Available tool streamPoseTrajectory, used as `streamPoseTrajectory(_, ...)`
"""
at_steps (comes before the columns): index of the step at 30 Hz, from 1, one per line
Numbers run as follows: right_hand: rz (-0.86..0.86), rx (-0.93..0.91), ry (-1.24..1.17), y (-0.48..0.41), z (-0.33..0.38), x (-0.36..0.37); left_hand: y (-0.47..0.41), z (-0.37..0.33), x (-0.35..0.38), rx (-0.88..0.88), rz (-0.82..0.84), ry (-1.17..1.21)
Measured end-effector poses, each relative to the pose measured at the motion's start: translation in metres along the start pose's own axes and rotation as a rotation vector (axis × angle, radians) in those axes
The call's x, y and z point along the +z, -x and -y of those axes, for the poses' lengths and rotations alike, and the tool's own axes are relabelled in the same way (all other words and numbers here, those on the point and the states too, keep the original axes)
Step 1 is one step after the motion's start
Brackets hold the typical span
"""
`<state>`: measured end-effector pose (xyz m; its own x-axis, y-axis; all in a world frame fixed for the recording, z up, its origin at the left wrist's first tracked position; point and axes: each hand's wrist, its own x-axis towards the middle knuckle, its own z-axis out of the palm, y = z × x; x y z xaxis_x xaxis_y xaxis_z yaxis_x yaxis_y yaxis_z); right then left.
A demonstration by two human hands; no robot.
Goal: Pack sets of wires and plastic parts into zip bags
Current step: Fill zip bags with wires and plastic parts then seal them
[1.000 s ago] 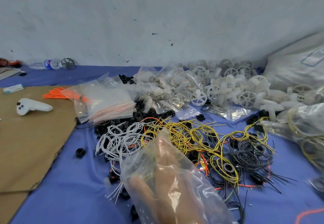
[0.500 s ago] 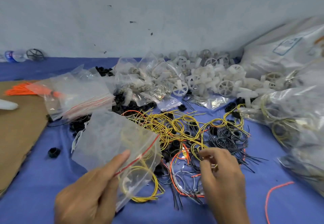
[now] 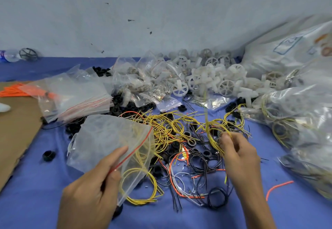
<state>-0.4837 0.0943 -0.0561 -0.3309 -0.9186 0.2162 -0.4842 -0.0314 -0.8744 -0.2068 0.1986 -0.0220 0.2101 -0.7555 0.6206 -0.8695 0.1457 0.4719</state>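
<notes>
My left hand pinches a clear zip bag by its red-striped mouth, low and left of centre. My right hand is closed on a coil of yellow wire, lifted a little above the heap, one strand blurred upward. Between and beyond the hands lies a tangle of yellow wires, black wires and orange wires mixed with small black plastic rings. White plastic wheels are heaped at the back.
A stack of empty zip bags lies at the left, filled small bags behind. Large bulging plastic bags crowd the right side. Brown cardboard covers the blue cloth at left, with orange wires on it.
The view has shifted right and down. My right hand came in, closed on a yellow wire coil and raised it off the heap. My left hand keeps the zip bag.
</notes>
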Motion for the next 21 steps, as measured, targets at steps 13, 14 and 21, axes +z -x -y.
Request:
streamPoseTrajectory(13,0.79,0.403,-0.932,0.075,0.054,0.023,-0.018,-0.034,0.028,-0.11,0.191,0.009)
streamPoseTrajectory(14,0.859,0.405,-0.904,0.082,0.057,0.03,-0.017,-0.036,0.028,-0.049,0.219,-0.037)
streamPoseTrajectory(21,1.018,0.309,-0.931,0.083,0.072,0.052,0.002,-0.038,0.013,0.286,0.304,0.054)
